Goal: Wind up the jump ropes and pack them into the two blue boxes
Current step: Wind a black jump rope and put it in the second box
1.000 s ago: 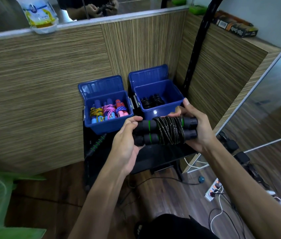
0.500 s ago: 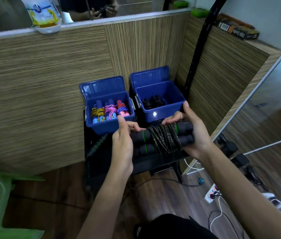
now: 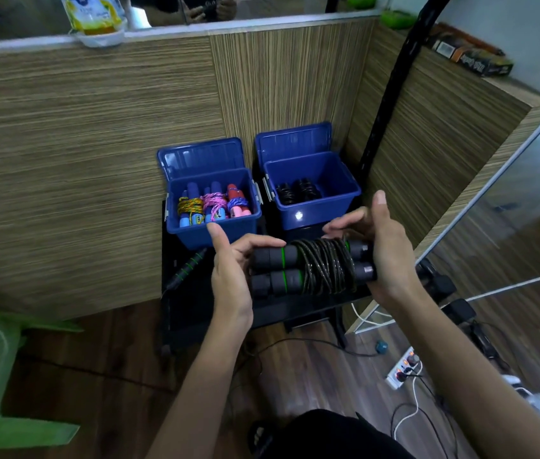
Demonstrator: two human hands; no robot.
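Both hands hold one black jump rope (image 3: 315, 270) level between them: the left hand (image 3: 232, 276) cups the foam butt ends of its two handles, fingers curled over the top one, while the right hand (image 3: 384, 256) grips the opposite ends, its fingers reaching over the wound cord. The handles lie side by side, one above the other, so the cord can bind them into a single bundle; holding both ends probably keeps the coil from slipping loose. Just beyond the right hand stands the right blue box (image 3: 315, 200), lid tipped back against the wall, with black coiled ropes already at its bottom, so this bundle likely belongs there. Beyond the left hand, the left blue box (image 3: 212, 226), also open, holds the coloured ropes upright, apparently sorted by kind. To the left of the left hand, another black handle with green rings (image 3: 189, 270) lies on the dark worktop (image 3: 295, 309), seemingly not yet wound.
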